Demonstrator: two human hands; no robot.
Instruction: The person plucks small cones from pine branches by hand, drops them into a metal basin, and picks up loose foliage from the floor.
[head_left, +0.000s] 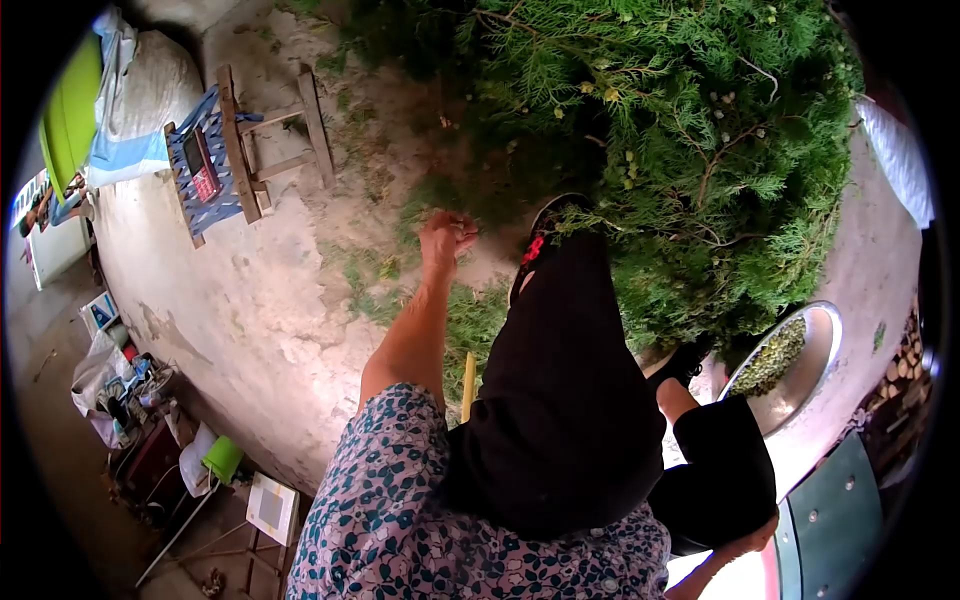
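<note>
My left hand [448, 236] is low over the floor, left of my shoe [537, 245], its fingers curled together beside loose green sprigs [430, 195]; what they hold, if anything, is too small to tell. By my bent right knee, at the lower right, is my right hand [752, 542], with its fingers mostly hidden. A large heap of green conifer branches [700, 170] lies in front of my feet. To its lower right stands a metal basin [812, 375] with small green cones or berries [770, 362] in it.
A small wooden stool frame with blue webbing [228, 165] lies on its side at the upper left, a red-and-dark object [203, 170] on it. Beyond are a white sack [160, 95], a green bucket [222, 459] and household clutter. Stacked wood [905, 365] and a green panel [835, 520] are at right.
</note>
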